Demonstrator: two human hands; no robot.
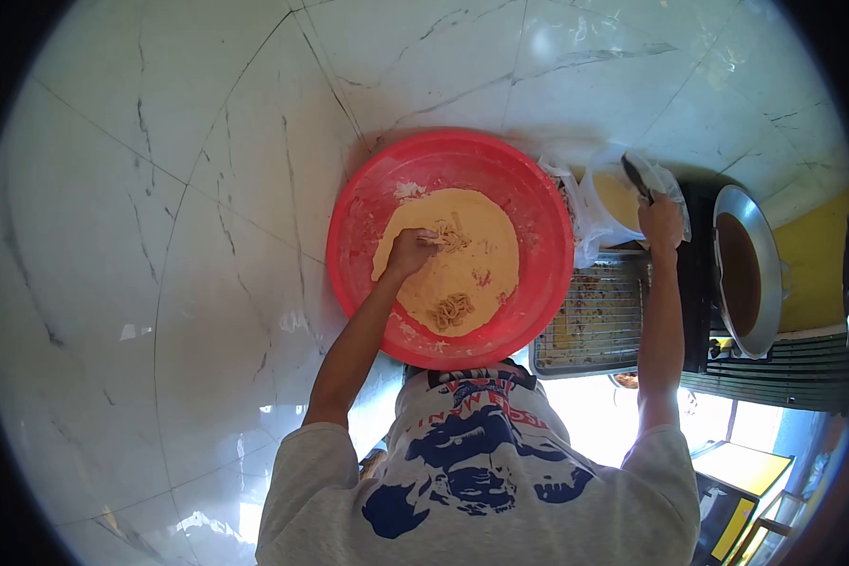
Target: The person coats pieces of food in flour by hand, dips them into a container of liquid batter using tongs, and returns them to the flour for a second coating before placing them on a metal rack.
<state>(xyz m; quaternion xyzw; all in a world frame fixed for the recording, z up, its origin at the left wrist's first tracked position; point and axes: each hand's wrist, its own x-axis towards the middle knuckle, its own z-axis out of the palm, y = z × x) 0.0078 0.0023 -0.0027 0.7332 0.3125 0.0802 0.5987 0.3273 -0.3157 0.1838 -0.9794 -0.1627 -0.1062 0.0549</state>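
A big red plastic basin (549, 283) holds a wide bed of pale yellow flour (476, 274). My left hand (413, 253) is over the flour, fingers pressed together at a small heap of coated strips (455, 238); what sits between the fingertips is hidden. Another clump of strips (452, 310) lies nearer to me in the same flour. On the right, my right hand (662, 222) is closed around a dark long utensil (636, 176), its kind unclear. That hand is at the edge of a white container (594, 203) of yellowish liquid (619, 200), with clear plastic around it.
A wire rack (613, 311) over a crumb-covered tray stands right of the basin. Further right, a wide metal pan (769, 274) of brown liquid (737, 274) sits on a black stove (697, 283). Marbled tile (179, 283) spreads left and beyond the basin.
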